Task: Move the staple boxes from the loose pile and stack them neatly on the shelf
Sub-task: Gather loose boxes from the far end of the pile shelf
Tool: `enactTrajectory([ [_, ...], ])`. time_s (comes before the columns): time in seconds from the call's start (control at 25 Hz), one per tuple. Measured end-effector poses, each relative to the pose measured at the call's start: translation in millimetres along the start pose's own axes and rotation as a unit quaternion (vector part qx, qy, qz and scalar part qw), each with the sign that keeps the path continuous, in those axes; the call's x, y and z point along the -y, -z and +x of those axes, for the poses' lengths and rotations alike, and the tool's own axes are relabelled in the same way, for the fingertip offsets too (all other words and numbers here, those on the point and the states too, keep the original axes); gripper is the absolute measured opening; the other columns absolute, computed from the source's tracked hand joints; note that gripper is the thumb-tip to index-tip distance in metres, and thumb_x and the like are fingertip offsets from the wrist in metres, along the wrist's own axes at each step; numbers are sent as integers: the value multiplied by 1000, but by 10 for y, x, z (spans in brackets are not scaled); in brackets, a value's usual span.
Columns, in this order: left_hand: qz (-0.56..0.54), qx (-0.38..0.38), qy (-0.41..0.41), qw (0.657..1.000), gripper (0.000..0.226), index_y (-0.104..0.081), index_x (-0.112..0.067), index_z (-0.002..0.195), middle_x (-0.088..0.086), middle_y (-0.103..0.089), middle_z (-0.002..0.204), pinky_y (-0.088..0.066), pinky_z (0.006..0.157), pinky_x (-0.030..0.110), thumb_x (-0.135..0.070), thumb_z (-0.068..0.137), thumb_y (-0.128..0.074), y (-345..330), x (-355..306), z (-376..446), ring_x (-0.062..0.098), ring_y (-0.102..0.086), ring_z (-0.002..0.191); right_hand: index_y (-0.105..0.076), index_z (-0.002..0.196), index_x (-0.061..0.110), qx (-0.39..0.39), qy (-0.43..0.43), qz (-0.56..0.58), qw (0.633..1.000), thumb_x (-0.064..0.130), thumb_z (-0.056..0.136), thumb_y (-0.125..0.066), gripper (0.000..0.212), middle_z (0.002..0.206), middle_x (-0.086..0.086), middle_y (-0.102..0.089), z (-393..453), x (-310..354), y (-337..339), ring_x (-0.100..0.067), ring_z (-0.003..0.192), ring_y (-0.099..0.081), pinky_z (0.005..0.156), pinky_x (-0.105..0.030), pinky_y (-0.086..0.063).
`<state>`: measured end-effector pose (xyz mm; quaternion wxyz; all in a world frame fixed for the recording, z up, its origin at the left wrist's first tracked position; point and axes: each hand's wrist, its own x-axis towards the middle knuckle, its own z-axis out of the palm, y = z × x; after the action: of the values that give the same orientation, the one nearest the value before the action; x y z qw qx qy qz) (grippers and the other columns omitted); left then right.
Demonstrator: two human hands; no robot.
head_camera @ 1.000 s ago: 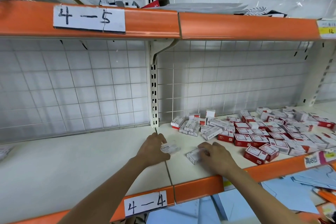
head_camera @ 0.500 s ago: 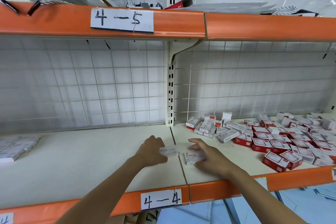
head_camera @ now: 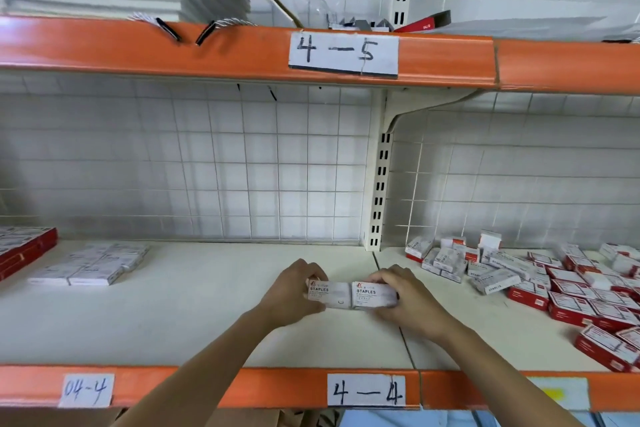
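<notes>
Two white staple boxes marked STAPLES are pressed side by side just above the cream shelf [head_camera: 194, 315]. My left hand [head_camera: 294, 291] grips the left staple box [head_camera: 329, 293]; my right hand [head_camera: 405, 298] grips the right staple box [head_camera: 372, 294]. A loose pile of red and white staple boxes [head_camera: 540, 277] covers the right part of the shelf. A flat laid-out group of white staple boxes [head_camera: 93, 263] lies at the left of the shelf, well apart from my hands.
A red stack of boxes [head_camera: 24, 246] sits at the far left edge. A white slotted upright post [head_camera: 379, 191] with a wire grid backs the shelf. The orange front rail [head_camera: 242, 385] carries labels 04-4 and 4-4. The shelf above, labelled 4-5 [head_camera: 343, 52], holds stacked white packs.
Both hands have brought their boxes together so the two boxes now touch side by side. The view has swung left, bringing the laid-out boxes at the left into sight.
</notes>
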<state>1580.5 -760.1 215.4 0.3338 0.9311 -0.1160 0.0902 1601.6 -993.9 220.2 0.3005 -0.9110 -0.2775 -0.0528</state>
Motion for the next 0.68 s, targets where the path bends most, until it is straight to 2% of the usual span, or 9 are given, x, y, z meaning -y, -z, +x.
enactTrajectory([
  [0.12, 9, -42, 21, 999, 33, -60, -19, 100, -1, -51, 98, -46, 66, 20, -16, 71, -76, 320, 270, -170, 10, -49, 82, -57, 111, 18, 0, 21, -13, 1000, 13, 77, -68, 36, 103, 7, -49, 257, 231, -220, -8, 97, -39, 76, -1, -29],
  [0.24, 28, -71, 46, 996, 33, -61, -19, 100, -1, -54, 100, -42, 62, 10, -18, 71, -77, 656, 571, -359, 9, -50, 80, -57, 109, 18, 12, 43, -13, 999, 18, 78, -70, 34, 102, 7, -49, 518, 506, -506, -8, 96, -40, 75, -2, -30],
  [0.32, 40, -81, 65, 994, 33, -62, -19, 101, 0, -55, 100, -40, 63, 8, -19, 71, -77, 863, 739, -482, 9, -50, 79, -58, 109, 16, 21, 64, -15, 998, 20, 78, -70, 33, 101, 7, -49, 667, 677, -681, -10, 95, -40, 73, -4, -29],
  [0.44, 63, -89, 92, 990, 35, -62, -20, 102, 0, -56, 99, -41, 65, 12, -21, 71, -77, 1181, 988, -699, 10, -50, 78, -60, 107, 15, 31, 96, -22, 995, 20, 78, -70, 32, 102, 4, -54, 908, 978, -959, -11, 95, -41, 71, -9, -28],
  [0.6, 99, -82, 123, 984, 34, -62, -19, 102, -1, -55, 97, -46, 68, 19, -21, 72, -76, 1562, 1276, -921, 10, -50, 78, -61, 108, 16, 40, 128, -1, 991, 19, 77, -69, 32, 100, 5, -53, 1153, 1364, -1289, -10, 93, -39, 74, -7, -30],
  [0.68, 121, -69, 145, 980, 34, -63, -19, 103, -1, -55, 97, -45, 72, 21, -21, 72, -76, 1730, 1444, -1035, 12, -50, 80, -61, 108, 17, 44, 142, -2, 989, 21, 78, -67, 31, 101, 5, -53, 1245, 1543, -1447, -9, 92, -39, 72, -10, -30],
])
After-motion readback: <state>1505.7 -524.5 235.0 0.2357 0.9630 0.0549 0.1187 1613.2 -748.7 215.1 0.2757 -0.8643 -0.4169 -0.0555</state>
